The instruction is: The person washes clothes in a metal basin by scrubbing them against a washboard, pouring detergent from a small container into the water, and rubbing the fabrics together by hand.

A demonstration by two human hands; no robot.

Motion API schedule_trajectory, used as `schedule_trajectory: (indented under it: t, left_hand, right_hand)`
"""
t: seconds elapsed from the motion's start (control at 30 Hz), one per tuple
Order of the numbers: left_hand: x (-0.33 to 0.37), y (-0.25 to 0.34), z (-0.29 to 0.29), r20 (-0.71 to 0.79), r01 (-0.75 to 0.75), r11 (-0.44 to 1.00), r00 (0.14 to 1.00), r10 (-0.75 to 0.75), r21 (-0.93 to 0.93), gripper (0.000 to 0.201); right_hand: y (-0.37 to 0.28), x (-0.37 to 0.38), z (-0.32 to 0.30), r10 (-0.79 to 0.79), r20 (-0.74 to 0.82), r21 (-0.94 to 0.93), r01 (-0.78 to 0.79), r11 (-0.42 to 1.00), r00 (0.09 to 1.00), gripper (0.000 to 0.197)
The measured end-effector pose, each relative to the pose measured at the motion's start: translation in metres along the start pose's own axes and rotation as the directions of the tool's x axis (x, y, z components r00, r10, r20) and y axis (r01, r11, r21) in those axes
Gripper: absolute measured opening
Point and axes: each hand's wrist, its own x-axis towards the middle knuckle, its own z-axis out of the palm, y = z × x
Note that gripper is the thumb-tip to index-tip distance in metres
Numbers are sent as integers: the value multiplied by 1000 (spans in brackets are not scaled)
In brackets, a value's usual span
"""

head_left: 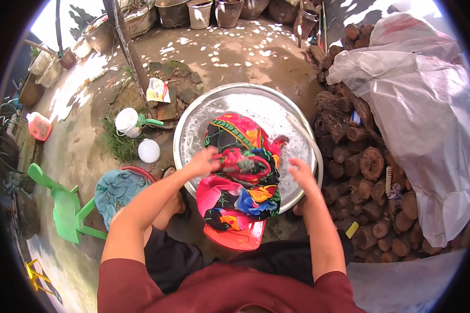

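Note:
A bunched, wet-looking cloth [243, 195] with bright flowers on black and pink lies over the near side of a wide metal basin [216, 93] of sudsy water. Its near end drapes onto a red plastic piece [240, 240], mostly hidden, perhaps a washboard. At the cloth's left edge, my left hand [204, 161] touches or nearly touches a raised, blurred fold; motion smears its fingers. My right hand [303, 175] is apart from the cloth, over the basin's right side, fingers spread and holding nothing.
A pale hose [305, 134] hangs over the basin's right rim. Stacked logs [371, 164] under plastic sheeting [418, 104] stand to the right. Leftward are a red tub with blue cloth [120, 190], a green chair [65, 214], a white bucket [128, 122] and its lid [149, 151].

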Motion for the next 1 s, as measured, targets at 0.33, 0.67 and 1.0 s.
schedule_trajectory:
  t: [0.33, 0.67, 1.0]
  left_hand:
    - [-74, 31, 50, -34, 78, 984, 997, -73, 162, 30]
    - [-66, 173, -36, -209, -155, 594, 978, -23, -790, 43]
    - [-55, 73, 52, 97, 324, 943, 944, -316, -81, 47]
  right_hand:
    - [-9, -70, 78, 81, -115, -62, -88, 994, 990, 35]
    - [-135, 16, -31, -54, -335, 806, 316, 500, 941, 26]
    - [-27, -48, 36, -93, -150, 166, 118, 979, 984, 45]
